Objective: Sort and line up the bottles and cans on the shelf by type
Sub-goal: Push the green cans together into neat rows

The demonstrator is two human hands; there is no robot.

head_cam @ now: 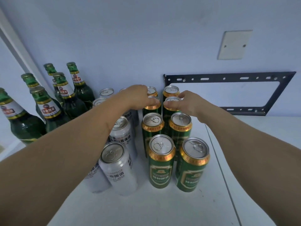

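Observation:
Several green cans with gold rims stand in two rows on the white shelf (pixel 162 207); the nearest pair are a green can (pixel 161 162) and its neighbour (pixel 192 165). My left hand (pixel 138 97) grips the top of a green can (pixel 152 107) in the left row, second from the back. My right hand (pixel 187 102) grips the top of the green can (pixel 171 110) beside it in the right row. White cans (pixel 118 168) stand in rows to the left, partly hidden by my left forearm. Green glass bottles (pixel 48 110) cluster at the far left.
A light wall stands right behind the cans. A black metal bracket (pixel 228 78) is fixed to the wall at the right, with a blank cover plate (pixel 234 44) above it. A seam in the shelf (pixel 219 160) runs right of the green cans.

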